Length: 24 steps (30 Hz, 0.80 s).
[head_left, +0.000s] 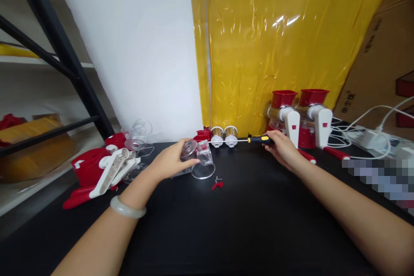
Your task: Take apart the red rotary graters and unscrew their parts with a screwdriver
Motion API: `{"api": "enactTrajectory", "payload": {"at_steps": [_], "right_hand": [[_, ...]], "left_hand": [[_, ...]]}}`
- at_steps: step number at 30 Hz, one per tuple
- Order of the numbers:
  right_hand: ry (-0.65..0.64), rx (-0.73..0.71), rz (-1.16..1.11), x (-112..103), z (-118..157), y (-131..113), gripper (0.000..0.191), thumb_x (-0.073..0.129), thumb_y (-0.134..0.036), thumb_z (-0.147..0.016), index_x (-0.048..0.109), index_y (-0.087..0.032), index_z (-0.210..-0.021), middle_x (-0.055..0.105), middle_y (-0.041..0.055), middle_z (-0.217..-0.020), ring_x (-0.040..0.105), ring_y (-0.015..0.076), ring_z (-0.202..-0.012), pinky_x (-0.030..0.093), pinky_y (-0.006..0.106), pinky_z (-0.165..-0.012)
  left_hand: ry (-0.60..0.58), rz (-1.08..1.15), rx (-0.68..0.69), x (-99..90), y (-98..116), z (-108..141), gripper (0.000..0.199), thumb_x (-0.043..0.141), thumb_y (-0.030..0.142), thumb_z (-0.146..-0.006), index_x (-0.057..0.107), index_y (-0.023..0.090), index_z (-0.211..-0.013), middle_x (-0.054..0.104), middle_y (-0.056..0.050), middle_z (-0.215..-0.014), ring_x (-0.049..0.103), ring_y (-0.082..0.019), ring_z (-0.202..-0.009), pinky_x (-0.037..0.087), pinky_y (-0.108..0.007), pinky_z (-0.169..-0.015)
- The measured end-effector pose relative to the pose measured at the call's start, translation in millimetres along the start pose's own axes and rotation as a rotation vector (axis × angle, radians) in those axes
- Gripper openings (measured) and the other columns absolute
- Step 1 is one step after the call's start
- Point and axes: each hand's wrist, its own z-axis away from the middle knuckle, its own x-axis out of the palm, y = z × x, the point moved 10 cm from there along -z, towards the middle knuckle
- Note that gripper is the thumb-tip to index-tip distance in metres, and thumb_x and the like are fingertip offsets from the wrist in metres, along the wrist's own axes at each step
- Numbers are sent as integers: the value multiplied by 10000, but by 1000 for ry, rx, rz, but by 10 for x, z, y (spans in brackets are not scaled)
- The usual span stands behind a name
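Note:
My left hand [174,158] is closed around a clear plastic grater housing [204,155], which lies tilted on its side just above the black table. In my right hand [280,146] is a black and yellow screwdriver [258,139], held level by its handle. Its long shaft points left, and the tip meets or nearly meets the housing; the exact contact is too small to tell. Small red plastic pieces [217,185] lie on the table below the housing, with tiny screws [219,179] beside them. Two drum graters [230,136] stand behind the screwdriver shaft, next to red parts [202,135].
Two assembled red-and-white rotary graters [315,116] stand at the right, with white cables [343,138] beyond. Red bases [90,166], white crank handles [111,172] and clear parts [137,142] are piled at the left. A black metal shelf frame [61,51] rises beside the table [252,224].

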Motion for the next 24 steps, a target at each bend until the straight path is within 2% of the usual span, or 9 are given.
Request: {"api": "enactTrajectory", "payload": {"at_steps": [7, 14, 18, 24], "right_hand": [[5, -44, 26, -41, -36, -70, 260, 728, -442, -713, 559, -244, -708, 553, -3, -675, 511, 135, -557, 442, 259, -445], [53, -32, -96, -95, -25, -103, 114, 709, -294, -696, 616, -233, -669, 542, 5, -776, 525, 129, -678, 483, 228, -509], [45, -20, -155, -109, -28, -83, 39, 674, -234, -678, 637, -221, -672, 527, 3, -808, 511, 124, -732, 486, 211, -550], [13, -41, -181, -135, -64, -106, 19, 668, -209, -666, 650, -211, -669, 514, 7, -765, 490, 124, -710, 444, 203, -528]], "left_hand": [[94, -104, 11, -87, 72, 4, 777, 610, 671, -747, 450, 235, -1370, 705, -106, -1095, 693, -314, -918, 532, -426, -771], [269, -191, 116, -177, 171, 29, 805, 681, 646, -693, 473, 244, -1358, 673, -108, -1217, 669, -316, -1043, 521, -444, -880], [321, -193, 149, -184, 193, 49, 801, 702, 647, -684, 489, 241, -1340, 679, -103, -1204, 659, -308, -1065, 506, -442, -916], [365, -195, 193, -181, 222, 64, 808, 714, 653, -681, 490, 234, -1335, 684, -98, -1185, 649, -301, -1070, 478, -444, -931]]}}
